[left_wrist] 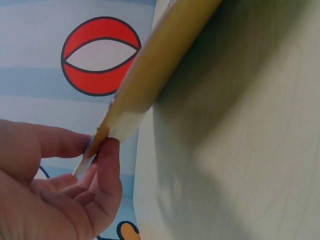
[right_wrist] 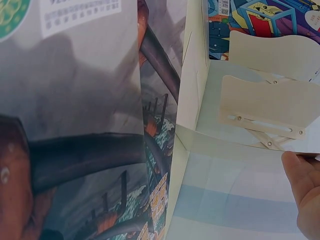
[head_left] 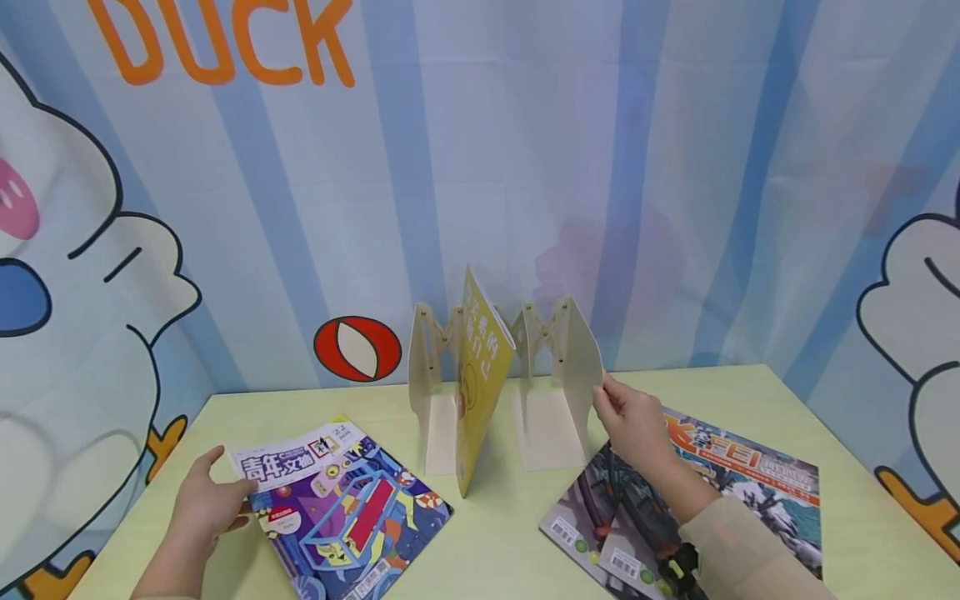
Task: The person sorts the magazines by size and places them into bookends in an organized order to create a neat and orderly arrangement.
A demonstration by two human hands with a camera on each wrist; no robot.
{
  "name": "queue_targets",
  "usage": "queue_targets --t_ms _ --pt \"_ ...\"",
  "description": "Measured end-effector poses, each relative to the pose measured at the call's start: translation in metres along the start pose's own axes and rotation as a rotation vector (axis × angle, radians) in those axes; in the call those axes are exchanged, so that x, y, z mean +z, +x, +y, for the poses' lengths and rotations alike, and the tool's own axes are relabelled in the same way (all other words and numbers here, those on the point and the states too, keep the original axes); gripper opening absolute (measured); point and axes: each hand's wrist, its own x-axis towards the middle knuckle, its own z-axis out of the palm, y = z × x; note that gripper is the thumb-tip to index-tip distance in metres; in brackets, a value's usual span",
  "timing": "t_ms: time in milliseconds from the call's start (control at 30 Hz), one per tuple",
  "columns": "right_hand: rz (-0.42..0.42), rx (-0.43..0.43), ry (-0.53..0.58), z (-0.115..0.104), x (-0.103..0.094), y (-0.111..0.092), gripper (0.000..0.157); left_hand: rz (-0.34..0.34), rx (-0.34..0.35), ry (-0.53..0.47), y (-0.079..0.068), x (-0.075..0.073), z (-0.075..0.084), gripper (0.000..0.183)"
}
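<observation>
See pale-yellow tbl (head_left: 495,554), striped blue-and-white curtain (head_left: 510,167) in bkgd. Bears orange "DUCK" lettering (head_left: 219,42) top L, red-and-white oval (head_left: 357,349) just above tbl's back edge, white cartoon fig (head_left: 82,292) far L, partial fig (head_left: 930,317) far R.

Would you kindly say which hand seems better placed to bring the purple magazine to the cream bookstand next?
Probably the left hand: it pinches the purple magazine by its edge, while the right hand grips the end panel of the cream bookstand.
</observation>
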Motion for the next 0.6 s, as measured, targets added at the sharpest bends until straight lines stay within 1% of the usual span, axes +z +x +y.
queue_targets --t_ms 100,167,267,367,600 --pt "0.004 -0.009 0.0 0.0 0.0 0.0 0.037 -0.009 0.006 0.001 0.006 0.0 -0.005 0.081" --pt "0.006 -0.011 0.001 0.0 0.0 0.0 0.036 -0.011 -0.001 -0.01 0.006 0.0 -0.006 0.08" --pt "0.008 -0.01 0.003 -0.001 0.0 0.0 0.036 -0.009 -0.002 -0.027 0.002 0.0 -0.002 0.078" --pt "0.003 0.001 0.006 -0.001 0.0 0.0 0.036 -0.01 0.012 -0.038 -0.006 -0.002 0.005 0.077" --pt "0.003 0.01 0.007 -0.001 0.0 0.0 0.037 -0.018 0.059 -0.042 -0.01 -0.005 0.009 0.076"
